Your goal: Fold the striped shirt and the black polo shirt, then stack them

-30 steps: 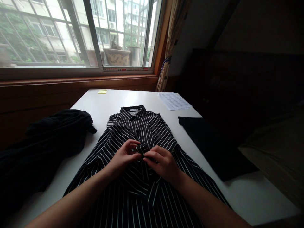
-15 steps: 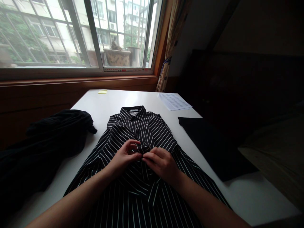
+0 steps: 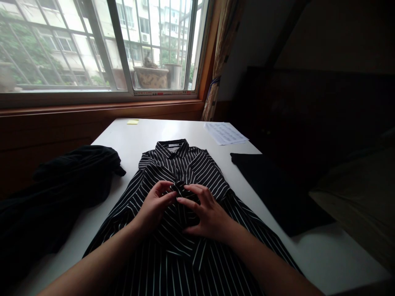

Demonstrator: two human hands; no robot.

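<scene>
A black shirt dress with white stripes (image 3: 166,242) lies face up, its collar (image 3: 173,148) pointing away from me. At its waist is a bunched knot of striped fabric, the sash (image 3: 179,186). My left hand (image 3: 154,205) pinches this knot from the left between thumb and fingers. On the other side, my right hand (image 3: 208,211) has its fingers spread and its thumb held apart, the fingertips resting at the knot. A striped sash end (image 3: 200,253) hangs down over the skirt below my hands.
The dress lies on a white table (image 3: 108,137). Crumpled dark clothing (image 3: 77,168) is on the left, and a flat dark garment (image 3: 271,185) on the right. Printed sheets (image 3: 225,133) and a yellow sticky note (image 3: 132,122) lie near the far edge, below a window (image 3: 160,49).
My right hand has loosened from a pinch, spreading its fingers and dropping its thumb. The left hand keeps hold of the knot, which sits slightly farther left and higher.
</scene>
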